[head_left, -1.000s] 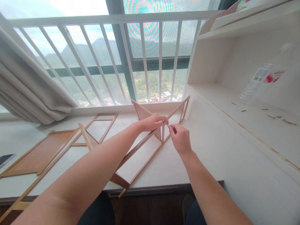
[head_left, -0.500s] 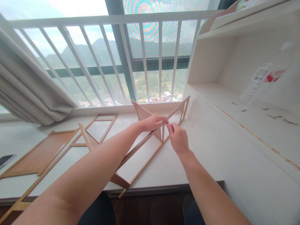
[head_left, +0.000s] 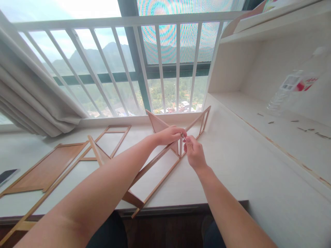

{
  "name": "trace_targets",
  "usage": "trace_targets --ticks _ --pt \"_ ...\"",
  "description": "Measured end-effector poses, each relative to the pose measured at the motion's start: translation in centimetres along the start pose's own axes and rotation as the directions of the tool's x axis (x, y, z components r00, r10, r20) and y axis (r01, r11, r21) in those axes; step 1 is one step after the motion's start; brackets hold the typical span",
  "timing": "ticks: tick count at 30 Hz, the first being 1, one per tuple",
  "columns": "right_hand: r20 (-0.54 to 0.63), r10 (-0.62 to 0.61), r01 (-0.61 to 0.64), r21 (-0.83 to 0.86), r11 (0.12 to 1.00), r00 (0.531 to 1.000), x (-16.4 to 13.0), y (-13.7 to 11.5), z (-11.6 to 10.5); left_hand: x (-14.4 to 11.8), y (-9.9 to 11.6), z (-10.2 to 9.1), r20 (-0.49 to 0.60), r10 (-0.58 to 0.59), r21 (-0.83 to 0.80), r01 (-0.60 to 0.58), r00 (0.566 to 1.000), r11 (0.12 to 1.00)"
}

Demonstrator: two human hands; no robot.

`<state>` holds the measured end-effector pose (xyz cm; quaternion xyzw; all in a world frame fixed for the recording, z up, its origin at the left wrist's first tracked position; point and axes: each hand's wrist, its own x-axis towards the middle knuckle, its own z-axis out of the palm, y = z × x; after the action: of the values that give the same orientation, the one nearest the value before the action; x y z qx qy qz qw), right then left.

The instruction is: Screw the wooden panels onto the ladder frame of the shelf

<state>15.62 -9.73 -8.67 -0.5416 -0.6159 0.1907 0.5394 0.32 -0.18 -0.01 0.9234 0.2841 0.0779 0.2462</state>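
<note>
A wooden frame of thin brown bars and panels stands tilted on the white surface. My left hand is closed over the upper end of one of its bars. Right beside it, my right hand is pinched, thumb against forefinger. Between the fingertips of both hands shows a small shiny metal piece, too small to name. What exactly the right fingers grip is mostly hidden by them.
Left of my arms lie a brown wooden panel, a slim open frame and a phone. A clear plastic bottle and several small dark pieces are on the right shelf. White railing and a grey curtain stand behind.
My right hand has shifted slightly and its fingers have turned a little at the metal piece. The left hand stays on the frame. The whole view has moved a touch.
</note>
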Motion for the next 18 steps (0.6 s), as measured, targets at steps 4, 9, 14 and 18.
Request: trace_targets --ticks 4,9,14,18 --pt "0.010 -0.009 0.009 0.035 0.999 1.000 -0.13 -0.10 -0.23 0.06 0.00 -0.02 -0.002 0.011 -0.005 -0.011 1.000 1.000" --pt "0.019 -0.030 0.028 0.063 0.998 0.999 -0.26 0.24 -0.33 -0.04 0.23 -0.15 0.005 0.023 -0.016 -0.023 1.000 1.000" --pt "0.034 -0.028 0.024 0.111 0.994 0.999 -0.39 0.76 -0.36 -0.20 0.47 -0.20 -0.006 0.014 -0.011 -0.014 1.000 1.000" --pt "0.013 -0.015 0.013 0.155 0.988 1.000 -0.38 0.78 -0.36 -0.07 0.07 -0.07 -0.005 0.025 -0.020 -0.025 1.000 1.000"
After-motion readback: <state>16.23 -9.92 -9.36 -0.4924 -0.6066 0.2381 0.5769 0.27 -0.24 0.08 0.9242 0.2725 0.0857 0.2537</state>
